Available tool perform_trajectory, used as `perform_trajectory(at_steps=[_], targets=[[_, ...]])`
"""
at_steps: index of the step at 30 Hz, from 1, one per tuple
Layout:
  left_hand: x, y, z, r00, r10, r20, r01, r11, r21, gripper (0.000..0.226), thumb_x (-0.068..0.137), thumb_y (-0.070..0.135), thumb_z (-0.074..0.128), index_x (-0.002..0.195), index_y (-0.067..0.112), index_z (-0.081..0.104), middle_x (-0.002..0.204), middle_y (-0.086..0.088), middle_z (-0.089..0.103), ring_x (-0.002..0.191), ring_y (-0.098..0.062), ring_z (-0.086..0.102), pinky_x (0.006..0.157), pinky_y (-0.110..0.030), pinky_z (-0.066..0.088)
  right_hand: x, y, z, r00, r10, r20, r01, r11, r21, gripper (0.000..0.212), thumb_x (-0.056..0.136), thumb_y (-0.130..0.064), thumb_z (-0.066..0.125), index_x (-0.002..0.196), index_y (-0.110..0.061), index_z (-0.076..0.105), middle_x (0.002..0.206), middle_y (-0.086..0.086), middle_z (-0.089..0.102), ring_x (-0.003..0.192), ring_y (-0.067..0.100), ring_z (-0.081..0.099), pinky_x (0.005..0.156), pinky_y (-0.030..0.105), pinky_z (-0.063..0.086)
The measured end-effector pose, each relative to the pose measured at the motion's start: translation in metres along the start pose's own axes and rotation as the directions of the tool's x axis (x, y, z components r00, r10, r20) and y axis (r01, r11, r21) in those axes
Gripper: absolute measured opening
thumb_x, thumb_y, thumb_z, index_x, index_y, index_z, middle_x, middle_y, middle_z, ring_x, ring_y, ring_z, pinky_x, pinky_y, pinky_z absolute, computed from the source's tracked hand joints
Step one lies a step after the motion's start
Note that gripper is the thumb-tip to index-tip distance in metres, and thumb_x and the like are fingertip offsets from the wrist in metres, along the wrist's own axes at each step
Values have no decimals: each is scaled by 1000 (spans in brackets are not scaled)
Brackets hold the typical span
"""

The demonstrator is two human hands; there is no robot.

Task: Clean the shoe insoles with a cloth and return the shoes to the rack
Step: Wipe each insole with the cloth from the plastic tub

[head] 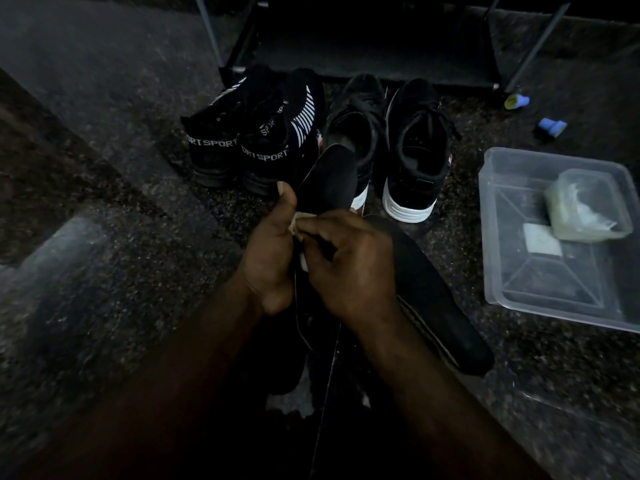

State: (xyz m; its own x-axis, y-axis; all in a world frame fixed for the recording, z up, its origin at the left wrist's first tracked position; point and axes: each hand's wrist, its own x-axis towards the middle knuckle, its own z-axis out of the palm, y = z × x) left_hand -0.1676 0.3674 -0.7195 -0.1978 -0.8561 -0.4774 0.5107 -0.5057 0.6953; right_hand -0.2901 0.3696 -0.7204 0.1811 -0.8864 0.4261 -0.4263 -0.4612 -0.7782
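Note:
My left hand (272, 251) grips a black insole (332, 178) that points up and away from me, thumb on its near face. My right hand (353, 261) pinches a small pale cloth (300, 227) against the insole's lower part. A second black insole (436, 292) lies on the floor just right of my right hand. Behind the hands stand a pair of black shoes with white soles (412, 150) and a pair of black "SPORT" sneakers (252, 133). The dark shoe rack (363, 46) stands at the back.
A clear plastic tub (519, 271) on the right holds a smaller container and a pale pad. Two small blue objects (552, 126) lie on the speckled floor near the rack's right leg. The scene is dim.

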Motion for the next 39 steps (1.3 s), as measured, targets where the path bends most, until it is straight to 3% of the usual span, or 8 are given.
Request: perform_trajectory(at_steps=[4, 6, 8, 12, 19, 25, 34, 39], targets=[[-3, -3, 10, 999, -38, -35, 37, 999, -32, 81, 96, 73, 38, 125, 2, 65, 123, -20, 70, 119, -30, 67, 106, -40, 51, -1, 4, -1, 998, 33, -62, -39, 995, -91, 18, 84, -7, 75, 99, -16, 80, 99, -1, 76, 88, 13, 71, 81, 25, 56], [-7, -5, 21, 996, -86, -36, 83, 992, -93, 77, 95, 75, 38, 118, 9, 70, 114, -16, 71, 105, -29, 69, 95, -40, 54, 2, 11, -7, 994, 60, -95, -73, 987, -145, 18, 84, -7, 73, 97, -17, 78, 97, -2, 76, 88, 15, 70, 82, 30, 56], [-7, -13, 26, 993, -120, 8, 121, 988, -95, 79, 99, 73, 34, 134, 10, 64, 117, -13, 68, 97, -27, 68, 85, -40, 54, 7, 21, -18, 976, 132, -172, -156, 979, -135, 16, 85, -8, 71, 96, -18, 77, 94, -5, 76, 88, 15, 71, 82, 36, 57], [-7, -14, 33, 993, -119, -16, 118, 993, -26, 72, 102, 69, 31, 142, 17, 61, 118, -10, 68, 80, -21, 69, 65, -33, 56, 12, 27, -28, 931, 259, -257, -279, 959, -47, 12, 88, -12, 72, 95, -21, 76, 85, -10, 75, 77, 3, 70, 73, 28, 58], [-5, -6, 19, 978, -3, -209, 15, 999, 52, 56, 102, 61, 44, 106, 16, 77, 107, -16, 76, 88, -24, 76, 69, -32, 59, 3, 7, -7, 975, 213, -61, -202, 969, 144, 8, 84, -16, 71, 90, -16, 77, 78, -6, 75, 71, 9, 72, 68, 31, 60], [-17, -7, 35, 979, -143, -145, 181, 935, 306, 71, 94, 72, 42, 112, 10, 71, 78, -14, 70, 54, -21, 62, 49, -29, 54, 14, 27, -28, 927, 265, -264, -280, 960, -20, 13, 89, -18, 73, 99, -21, 81, 92, -7, 78, 84, 7, 73, 79, 35, 60], [-17, -1, 31, 983, -47, -180, 105, 939, 327, 65, 96, 70, 42, 104, 11, 69, 68, -8, 63, 46, -16, 53, 43, -23, 43, 13, 13, -20, 975, 171, -143, -187, 976, -113, 22, 87, -16, 70, 105, -19, 82, 101, -1, 76, 91, 10, 70, 85, 22, 54], [-18, -10, 39, 985, -56, -161, 113, 923, 367, 55, 97, 68, 45, 113, 25, 73, 69, -6, 67, 46, -16, 51, 44, -23, 42, 18, 35, -44, 925, 284, -252, -335, 923, -188, 23, 88, -21, 68, 105, -19, 83, 103, 2, 79, 94, 17, 74, 89, 28, 56]])
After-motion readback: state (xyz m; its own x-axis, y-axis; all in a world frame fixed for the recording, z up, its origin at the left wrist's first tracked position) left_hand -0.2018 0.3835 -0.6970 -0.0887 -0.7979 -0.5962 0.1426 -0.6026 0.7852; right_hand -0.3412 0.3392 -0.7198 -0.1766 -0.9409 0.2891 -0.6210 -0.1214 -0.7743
